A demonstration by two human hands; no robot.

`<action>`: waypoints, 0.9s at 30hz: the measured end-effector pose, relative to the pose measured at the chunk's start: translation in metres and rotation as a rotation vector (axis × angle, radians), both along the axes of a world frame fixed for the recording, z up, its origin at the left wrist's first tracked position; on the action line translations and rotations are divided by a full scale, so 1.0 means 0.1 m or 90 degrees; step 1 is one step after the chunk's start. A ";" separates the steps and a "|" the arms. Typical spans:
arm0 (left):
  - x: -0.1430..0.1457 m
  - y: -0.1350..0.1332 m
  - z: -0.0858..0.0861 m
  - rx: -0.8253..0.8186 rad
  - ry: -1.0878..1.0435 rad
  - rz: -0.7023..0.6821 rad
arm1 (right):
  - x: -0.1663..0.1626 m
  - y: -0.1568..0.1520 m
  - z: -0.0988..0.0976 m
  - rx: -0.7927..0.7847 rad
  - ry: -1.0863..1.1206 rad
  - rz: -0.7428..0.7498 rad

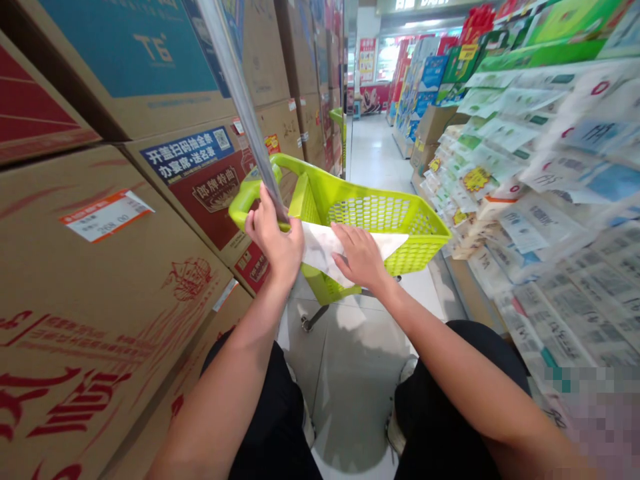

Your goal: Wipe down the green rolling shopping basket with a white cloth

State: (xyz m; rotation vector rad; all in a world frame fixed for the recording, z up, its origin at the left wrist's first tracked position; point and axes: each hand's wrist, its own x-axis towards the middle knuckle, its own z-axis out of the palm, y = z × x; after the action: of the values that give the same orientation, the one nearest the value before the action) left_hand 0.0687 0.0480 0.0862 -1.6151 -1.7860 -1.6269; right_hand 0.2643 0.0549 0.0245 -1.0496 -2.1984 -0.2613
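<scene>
A lime-green shopping basket cart (373,193) with perforated sides and small wheels stands in front of me. A shiny metal pole (240,87) rises from its near end toward the top of the view. My left hand (275,233) is closed round the pole's lower end, its thumb close to a white sheet. That thin white sheet (320,250), a tissue or wipe by its look, lies along the basket's near rim. On top of it rests my right hand (360,257), fingers stretched flat. The sheet hides part of the rim.
Stacked cardboard cartons (75,280) wall the left side, price tags on them. At right, shelves hold many white plastic packs (540,153). A tiled aisle floor (375,150) runs ahead between them. My knees flank the cart's near side.
</scene>
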 end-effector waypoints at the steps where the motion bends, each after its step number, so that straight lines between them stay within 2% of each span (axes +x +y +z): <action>1: -0.04 0.00 0.01 -0.004 0.003 -0.012 | 0.12 0.06 -0.01 -0.012 -0.007 -0.039; 4: -0.13 0.03 0.02 -0.011 0.020 -0.029 | 0.47 0.21 -0.08 -0.041 0.001 -0.204; 6: -0.14 0.05 0.01 -0.001 0.031 -0.023 | 0.56 0.24 -0.12 -0.043 0.011 -0.252; 8: -0.13 0.07 -0.01 0.019 0.038 -0.013 | 0.54 0.21 -0.15 -0.033 0.035 -0.218; 12: -0.11 0.06 -0.04 0.030 0.042 0.000 | 0.44 0.16 -0.18 -0.026 0.115 -0.039; 16: -0.15 0.06 -0.04 0.009 0.041 0.005 | 0.58 0.18 -0.15 -0.052 0.160 0.095; 20: -0.18 0.09 -0.04 0.005 0.045 -0.002 | 0.76 0.13 -0.04 -0.063 0.219 0.110; 23: -0.18 0.11 -0.04 0.004 0.045 -0.016 | 0.83 0.09 0.02 -0.107 0.197 0.117; 25: -0.17 0.11 -0.04 0.003 0.040 -0.019 | 0.83 0.10 0.03 -0.114 0.184 0.080; 27: -0.15 0.10 -0.04 0.002 0.036 -0.018 | 0.78 0.13 0.02 -0.089 0.180 -0.007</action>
State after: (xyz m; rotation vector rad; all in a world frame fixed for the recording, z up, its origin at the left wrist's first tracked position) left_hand 0.0541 0.0577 0.0820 -1.6743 -1.7403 -1.5794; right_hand 0.3425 0.0675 0.0269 -1.1021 -1.9766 0.0367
